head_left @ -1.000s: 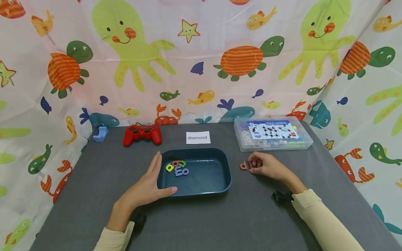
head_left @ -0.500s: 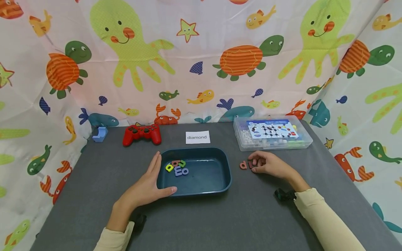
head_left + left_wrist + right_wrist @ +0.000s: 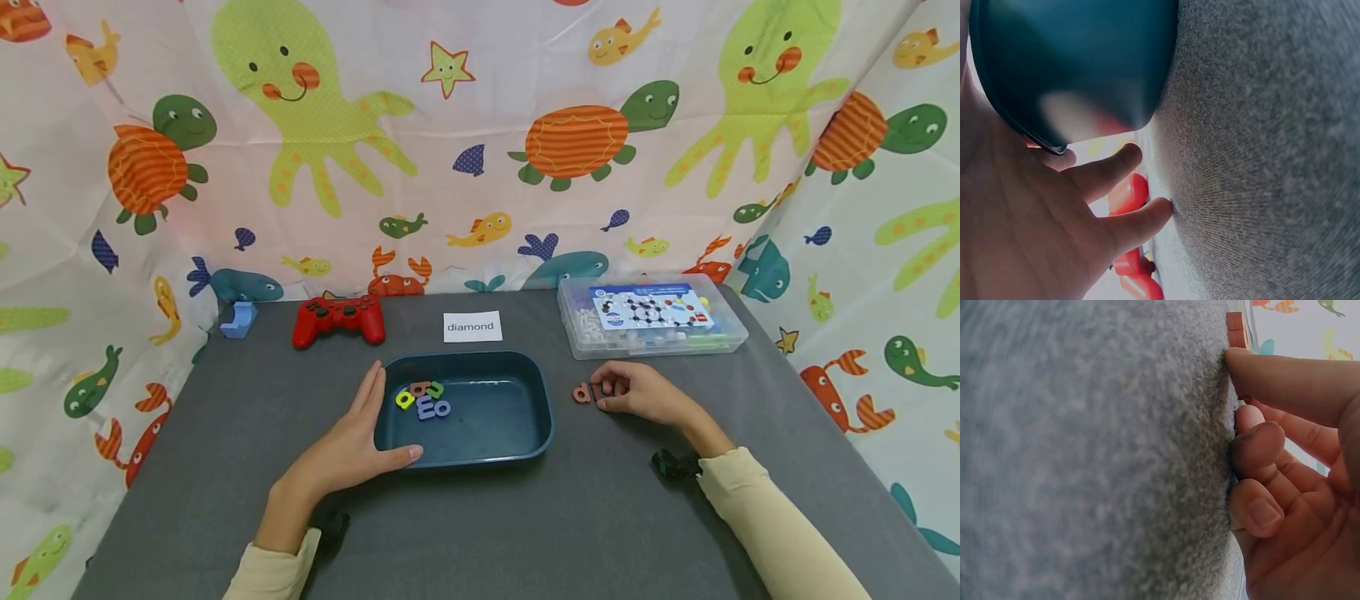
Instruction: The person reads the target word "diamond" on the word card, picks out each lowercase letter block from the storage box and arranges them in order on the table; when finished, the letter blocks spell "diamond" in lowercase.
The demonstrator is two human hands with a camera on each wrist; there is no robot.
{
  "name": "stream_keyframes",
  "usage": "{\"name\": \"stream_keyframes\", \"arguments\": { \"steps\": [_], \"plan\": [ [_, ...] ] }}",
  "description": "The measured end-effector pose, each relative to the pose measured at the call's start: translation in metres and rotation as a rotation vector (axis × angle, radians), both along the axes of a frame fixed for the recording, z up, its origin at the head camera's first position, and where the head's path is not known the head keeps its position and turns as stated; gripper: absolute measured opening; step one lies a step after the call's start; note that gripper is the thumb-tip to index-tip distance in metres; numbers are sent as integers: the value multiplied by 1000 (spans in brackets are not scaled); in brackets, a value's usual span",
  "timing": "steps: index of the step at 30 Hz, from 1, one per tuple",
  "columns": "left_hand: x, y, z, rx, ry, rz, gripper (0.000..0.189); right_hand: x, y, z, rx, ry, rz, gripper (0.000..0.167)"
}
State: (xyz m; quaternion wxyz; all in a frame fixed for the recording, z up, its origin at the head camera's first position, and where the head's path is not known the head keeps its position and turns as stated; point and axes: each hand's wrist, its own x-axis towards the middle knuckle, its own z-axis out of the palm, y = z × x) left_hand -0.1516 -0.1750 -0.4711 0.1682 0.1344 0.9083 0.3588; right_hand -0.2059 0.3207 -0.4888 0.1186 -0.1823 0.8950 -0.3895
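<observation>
My left hand [image 3: 348, 446] lies along the left end of a dark teal tray [image 3: 542, 417], its fingers straight against the outer wall and the thumb at the near rim. In the left wrist view, the tray [image 3: 1085, 62] stands beside the palm. Inside the tray are a yellow letter [image 3: 405, 401], a reddish-brown letter, a green letter and two purple letters. To the tray's right, a reddish-brown letter d [image 3: 581, 393] lies on the table. Beside it, my right hand [image 3: 637, 393] pinches another reddish-brown letter [image 3: 597, 392] at the tabletop, mostly hidden by the fingers.
A white card [image 3: 472, 327] reading "diamond" lies behind the tray. A red game controller [image 3: 339, 321] and a light blue block [image 3: 239, 321] are at the back left. A clear plastic case [image 3: 651, 321] of small parts stands behind my right hand. A patterned curtain hangs behind the table.
My right hand shifts slightly to the right, then back left toward the letter d. My left hand and the tray stay in place.
</observation>
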Motion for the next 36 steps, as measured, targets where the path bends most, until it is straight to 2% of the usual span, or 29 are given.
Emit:
{"name": "stream_keyframes", "arguments": {
  "steps": [16, 36],
  "plan": [
    [1, 1, 0, 1, 3, -3, 131, 3, -2, 0, -16, 12, 16, 33],
    [0, 0, 1, 16, 6, -14, 130, 0, -4, -1, -1, 12, -6, 29]
  ]
}}
